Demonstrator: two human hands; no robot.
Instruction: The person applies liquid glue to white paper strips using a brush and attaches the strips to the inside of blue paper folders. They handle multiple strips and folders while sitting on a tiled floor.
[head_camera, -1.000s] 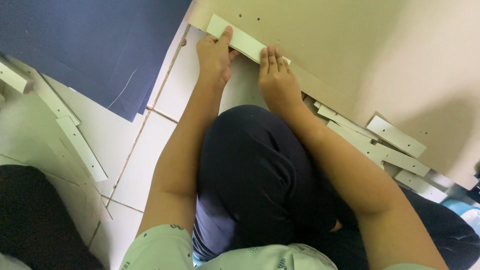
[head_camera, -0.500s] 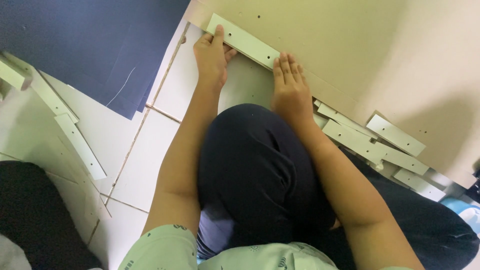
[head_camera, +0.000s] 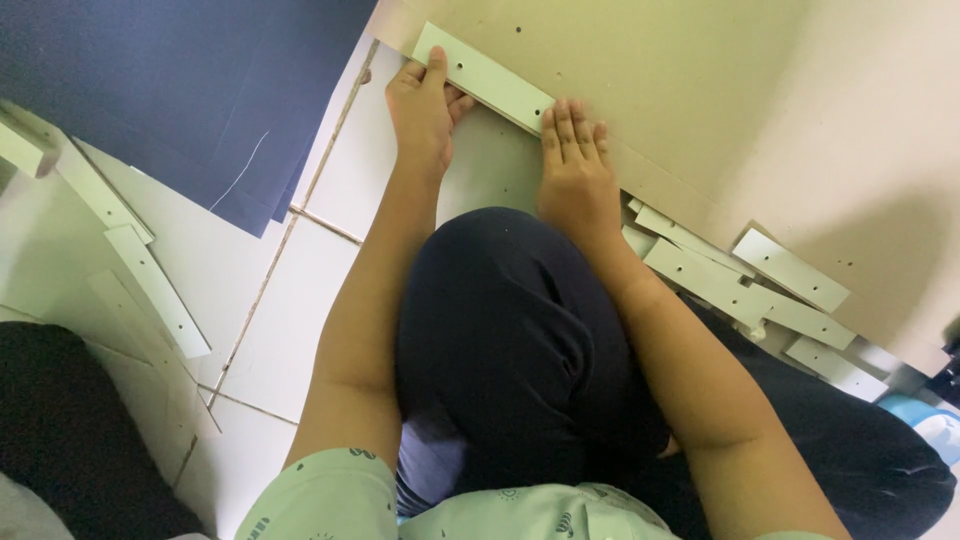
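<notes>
A short pale strip (head_camera: 483, 77) is held flat on the near edge of a big beige board (head_camera: 700, 110) that lies on the floor. The left hand (head_camera: 425, 110) is wrapped around the strip's left end, fingers closed on it. The right hand (head_camera: 575, 160) is laid flat beside its right end, fingers straight, nothing gripped. The strip is best kept level and lined up with the board's edge. It is long, thin and cream-white, with what may be small holes. More strips (head_camera: 745, 280) are piled nearby.
</notes>
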